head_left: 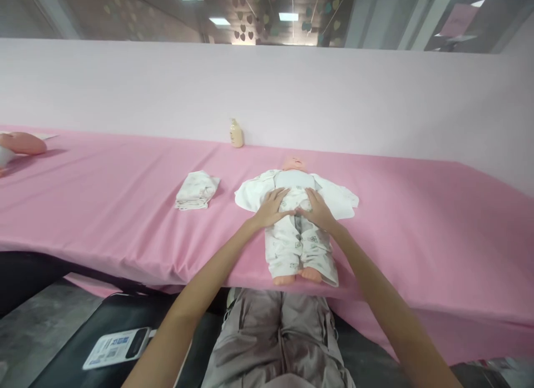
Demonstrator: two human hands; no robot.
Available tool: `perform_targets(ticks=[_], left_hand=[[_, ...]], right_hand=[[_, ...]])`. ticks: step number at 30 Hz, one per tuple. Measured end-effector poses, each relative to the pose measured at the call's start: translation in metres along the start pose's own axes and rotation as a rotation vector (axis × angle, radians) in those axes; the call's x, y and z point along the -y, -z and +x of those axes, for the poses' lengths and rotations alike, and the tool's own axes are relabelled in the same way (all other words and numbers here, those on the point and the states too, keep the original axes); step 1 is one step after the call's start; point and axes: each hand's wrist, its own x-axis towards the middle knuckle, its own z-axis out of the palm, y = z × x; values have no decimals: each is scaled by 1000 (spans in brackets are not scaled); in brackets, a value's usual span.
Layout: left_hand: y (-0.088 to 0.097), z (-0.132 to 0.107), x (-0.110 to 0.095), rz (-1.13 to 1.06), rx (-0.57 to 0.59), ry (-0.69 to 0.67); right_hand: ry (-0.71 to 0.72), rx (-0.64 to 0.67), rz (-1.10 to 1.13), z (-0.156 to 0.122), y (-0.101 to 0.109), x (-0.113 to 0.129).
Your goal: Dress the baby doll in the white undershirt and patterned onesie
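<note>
A baby doll [294, 166] lies on its back on the pink table [125, 199], head toward the wall and bare feet toward me. It wears white printed trousers [292, 246], and an opened white top [340, 199] is spread under it. My left hand [273, 207] rests on the doll's waist from the left, fingers curled onto the trouser waistband. From the right, my right hand [317, 207] lies on the same spot. The fingertips of both hands meet at the doll's belly.
A folded white printed cloth [197, 190] lies left of the doll. A small lotion bottle [236, 133] stands by the back wall. A pink object [23, 143] sits at the far left. A barcoded device [117, 346] lies on the black seat near my legs.
</note>
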Motion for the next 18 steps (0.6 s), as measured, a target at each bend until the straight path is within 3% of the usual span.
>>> perform_targets(ticks=[5, 9, 14, 18], left_hand=[[20, -54, -13, -102, 237, 25], [17, -95, -28, -210, 373, -7], [-5, -117, -49, -123, 153, 115], [-24, -117, -60, -96, -92, 182]], right_hand=[[-26, 126, 39, -49, 25, 13], [-88, 205, 165, -84, 43, 32], [-214, 299, 285, -104, 58, 42], [-254, 132, 189, -110, 49, 55]])
